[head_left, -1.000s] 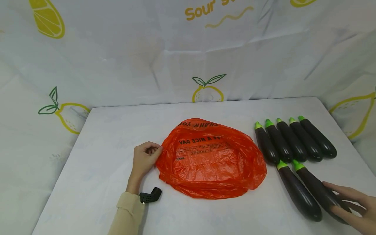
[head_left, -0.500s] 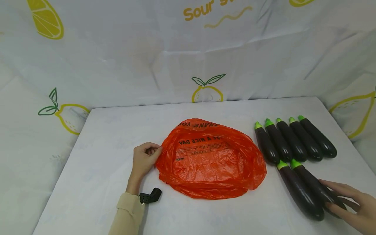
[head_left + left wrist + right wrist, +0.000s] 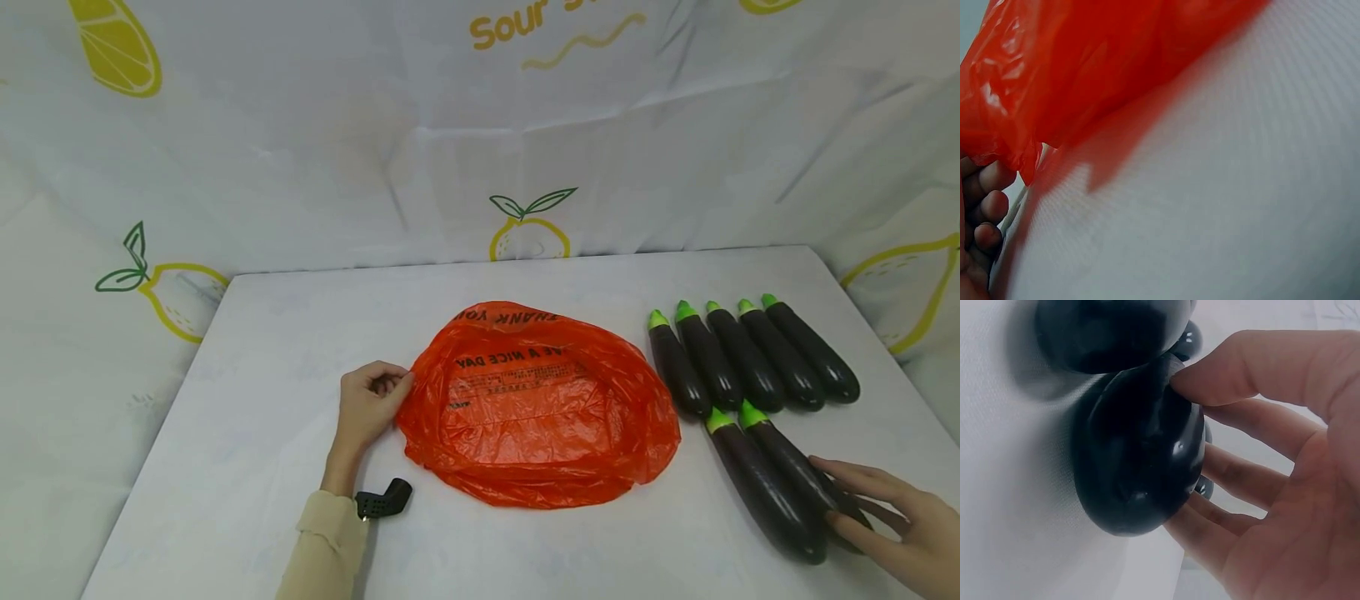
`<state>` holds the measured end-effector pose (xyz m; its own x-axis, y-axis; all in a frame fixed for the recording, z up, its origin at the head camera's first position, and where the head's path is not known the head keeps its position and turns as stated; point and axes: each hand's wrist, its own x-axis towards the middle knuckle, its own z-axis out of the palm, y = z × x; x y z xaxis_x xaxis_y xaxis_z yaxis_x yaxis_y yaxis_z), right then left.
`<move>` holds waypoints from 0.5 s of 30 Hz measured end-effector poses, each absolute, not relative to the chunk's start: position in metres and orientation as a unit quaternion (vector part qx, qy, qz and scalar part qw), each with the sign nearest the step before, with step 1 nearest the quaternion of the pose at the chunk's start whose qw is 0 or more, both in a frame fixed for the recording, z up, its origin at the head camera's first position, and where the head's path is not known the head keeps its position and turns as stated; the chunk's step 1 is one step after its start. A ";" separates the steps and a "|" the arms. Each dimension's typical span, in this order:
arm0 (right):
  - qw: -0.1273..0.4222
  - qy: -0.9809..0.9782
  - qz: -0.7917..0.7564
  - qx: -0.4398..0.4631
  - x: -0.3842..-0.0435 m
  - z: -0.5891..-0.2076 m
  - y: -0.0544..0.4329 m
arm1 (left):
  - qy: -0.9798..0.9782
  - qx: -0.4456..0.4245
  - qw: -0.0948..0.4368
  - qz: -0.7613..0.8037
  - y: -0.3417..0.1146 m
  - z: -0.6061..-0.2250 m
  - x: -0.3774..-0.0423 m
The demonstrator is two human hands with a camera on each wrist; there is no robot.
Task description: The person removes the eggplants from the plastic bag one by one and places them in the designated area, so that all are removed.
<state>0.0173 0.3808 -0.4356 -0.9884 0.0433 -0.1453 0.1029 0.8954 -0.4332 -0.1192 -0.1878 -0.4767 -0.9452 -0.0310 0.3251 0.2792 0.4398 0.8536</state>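
Note:
A red plastic bag (image 3: 536, 417) lies spread on the table with its mouth open and printed lettering inside. At its left edge my left hand (image 3: 370, 404) pinches the rim; the left wrist view shows curled fingers (image 3: 988, 203) against the bag (image 3: 1097, 56). My right hand (image 3: 903, 521) grips the thick end of an eggplant (image 3: 795, 462), thumb on one side and fingers on the other. In the right wrist view this dark glossy eggplant (image 3: 1138, 456) touches the second one (image 3: 1110, 331) beside it. Both green stems point away from me, close to the row behind.
A row of several eggplants (image 3: 753, 358) lies side by side at the back right. The other front eggplant (image 3: 765, 487) lies left of the gripped one. White cloth with lemon drawings hangs behind the table (image 3: 255, 400). A black wrist device (image 3: 385, 500) sits by the left cuff.
My right hand has shifted the gripped eggplant left and slightly away from me, up against its neighbour. The left hand and the bag have stayed put.

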 end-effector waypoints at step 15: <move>-0.045 0.982 -0.180 0.036 0.010 -0.404 0.327 | -0.830 -0.102 0.148 -0.527 -0.188 -0.476 -0.119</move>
<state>0.0100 0.3270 -0.4035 -0.9932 0.0879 0.0759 0.0552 0.9323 -0.3575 -0.1186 -0.1875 -0.4762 -0.9352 0.0138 0.3539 0.3262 0.4230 0.8454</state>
